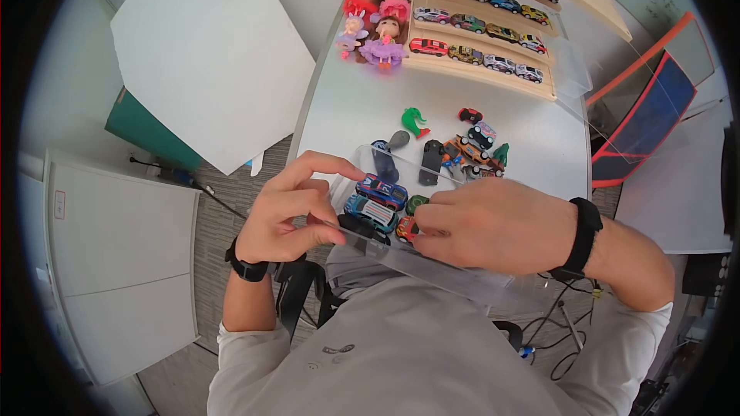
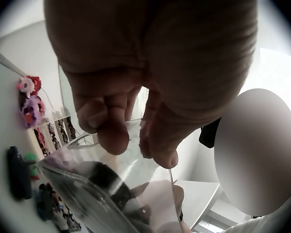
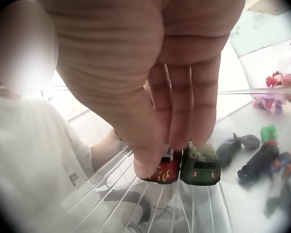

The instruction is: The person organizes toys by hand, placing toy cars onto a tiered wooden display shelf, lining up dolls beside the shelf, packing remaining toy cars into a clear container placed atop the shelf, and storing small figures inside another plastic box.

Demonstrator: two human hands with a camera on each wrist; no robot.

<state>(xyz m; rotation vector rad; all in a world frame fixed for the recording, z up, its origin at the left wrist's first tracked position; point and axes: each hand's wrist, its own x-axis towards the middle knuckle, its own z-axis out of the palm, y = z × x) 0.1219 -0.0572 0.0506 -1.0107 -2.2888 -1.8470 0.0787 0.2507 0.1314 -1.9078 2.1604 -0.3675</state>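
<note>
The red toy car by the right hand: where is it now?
In the right wrist view, the red toy car is under the right hand, just left of the green car.

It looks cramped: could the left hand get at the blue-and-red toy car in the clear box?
Probably yes: the blue-and-red toy car sits near the left hand, and the clear box is open above.
</note>
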